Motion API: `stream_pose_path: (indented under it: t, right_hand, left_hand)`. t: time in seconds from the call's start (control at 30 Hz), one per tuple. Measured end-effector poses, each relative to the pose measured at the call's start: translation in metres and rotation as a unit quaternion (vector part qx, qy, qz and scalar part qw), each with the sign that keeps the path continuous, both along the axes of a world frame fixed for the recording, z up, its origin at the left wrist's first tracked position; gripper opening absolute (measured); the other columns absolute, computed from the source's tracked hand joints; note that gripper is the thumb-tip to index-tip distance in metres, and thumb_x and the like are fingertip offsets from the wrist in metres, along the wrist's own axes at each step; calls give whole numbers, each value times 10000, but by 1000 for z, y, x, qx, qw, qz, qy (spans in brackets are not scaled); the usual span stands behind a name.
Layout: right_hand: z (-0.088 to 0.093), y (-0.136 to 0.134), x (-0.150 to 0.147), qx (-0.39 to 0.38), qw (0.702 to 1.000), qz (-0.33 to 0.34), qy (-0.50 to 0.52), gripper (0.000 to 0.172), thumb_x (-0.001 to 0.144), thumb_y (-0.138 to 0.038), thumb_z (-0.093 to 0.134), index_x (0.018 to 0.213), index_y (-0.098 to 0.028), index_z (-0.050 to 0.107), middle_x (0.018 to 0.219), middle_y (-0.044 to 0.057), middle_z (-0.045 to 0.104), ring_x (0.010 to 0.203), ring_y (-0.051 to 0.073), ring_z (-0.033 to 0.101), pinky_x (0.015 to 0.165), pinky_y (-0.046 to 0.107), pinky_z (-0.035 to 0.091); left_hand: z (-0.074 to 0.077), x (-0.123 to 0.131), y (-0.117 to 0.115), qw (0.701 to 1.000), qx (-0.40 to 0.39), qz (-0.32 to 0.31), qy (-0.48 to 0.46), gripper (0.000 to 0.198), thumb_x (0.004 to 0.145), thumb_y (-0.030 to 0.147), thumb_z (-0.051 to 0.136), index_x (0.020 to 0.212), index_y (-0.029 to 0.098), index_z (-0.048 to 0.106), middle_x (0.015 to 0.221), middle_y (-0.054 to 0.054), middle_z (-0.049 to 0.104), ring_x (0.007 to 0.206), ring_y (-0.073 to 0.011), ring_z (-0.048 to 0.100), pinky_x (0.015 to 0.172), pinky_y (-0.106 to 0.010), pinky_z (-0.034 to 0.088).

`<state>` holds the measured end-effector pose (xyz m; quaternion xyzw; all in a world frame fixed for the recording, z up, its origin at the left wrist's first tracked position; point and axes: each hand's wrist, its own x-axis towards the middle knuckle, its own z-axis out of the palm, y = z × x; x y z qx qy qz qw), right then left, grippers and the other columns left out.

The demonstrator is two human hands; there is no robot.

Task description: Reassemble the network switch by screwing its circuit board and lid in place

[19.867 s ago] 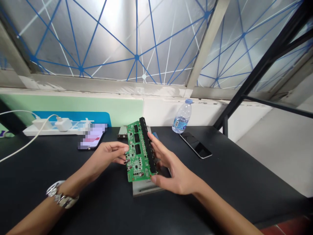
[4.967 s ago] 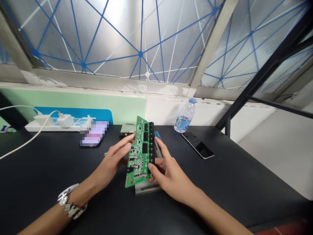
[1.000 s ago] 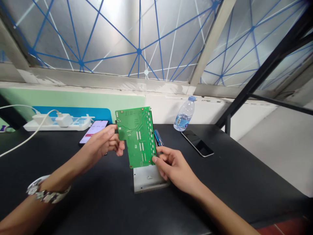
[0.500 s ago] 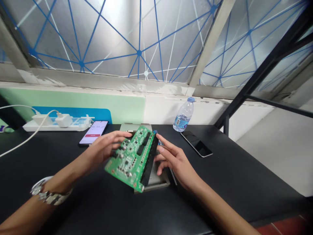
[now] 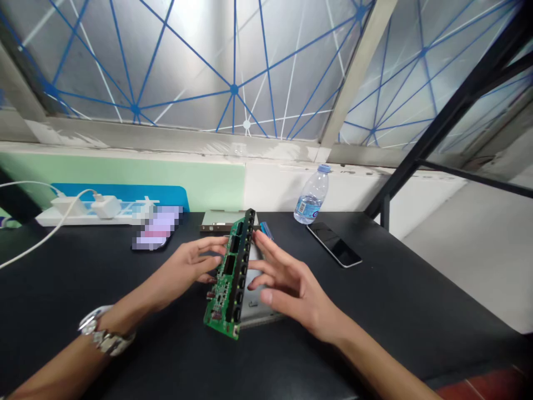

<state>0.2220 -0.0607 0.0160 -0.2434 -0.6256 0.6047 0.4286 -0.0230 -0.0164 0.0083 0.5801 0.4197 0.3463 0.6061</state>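
Note:
A green circuit board with a row of black ports along its right edge is tilted up, standing steeply above a grey metal tray. My left hand grips the board at its left side, fingertips partly hidden behind it and a watch on the wrist. Against the port edge are the fingers of my right hand, supporting the board from the right; its thumb stays apart from the board. The board covers much of the tray.
Behind the board lies a flat metal box, with a small blue item beside it. A water bottle and a dark phone are at the right. A lit phone and a power strip with white chargers sit at the left.
The circuit board has turned from showing its broad face to standing steeper, with its ports now facing me. My left hand has shifted right, and my right thumb has spread away.

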Motion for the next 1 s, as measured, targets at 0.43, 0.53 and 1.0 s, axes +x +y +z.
stream_pose_path:
  t: [0.43, 0.53, 1.0]
  right_hand:
    - [8, -12, -8, 166, 975, 5, -147, 934, 838, -182, 682, 1590, -296, 140, 1637, 104, 243, 1301, 277, 499, 932, 397, 487]
    - [9, -12, -8, 172, 975, 8, -144, 906, 842, -168, 670, 1588, -279, 167, 1652, 109, 187, 1387, 286, 427, 959, 392, 480]
    - [5, -9, -12, 78, 980, -128, -130, 594, 898, -323, 664, 1462, -266, 490, 1338, 109, 544, 947, 172, 632, 761, 301, 535]
  left_hand:
    - [2, 32, -14, 991, 123, 54, 28, 513, 887, 420, 585, 1322, 150, 543, 1220, -144, 666, 1041, -296, 632, 772, -356, 532]
    - [-2, 32, -15, 990, 127, 56, 18, 516, 905, 431, 573, 1343, 164, 514, 1252, -146, 652, 1055, -294, 628, 736, -331, 527]
    - [-8, 28, -6, 975, 149, 137, 88, 521, 932, 325, 505, 1430, 179, 455, 945, -60, 658, 818, -210, 611, 726, -331, 485]
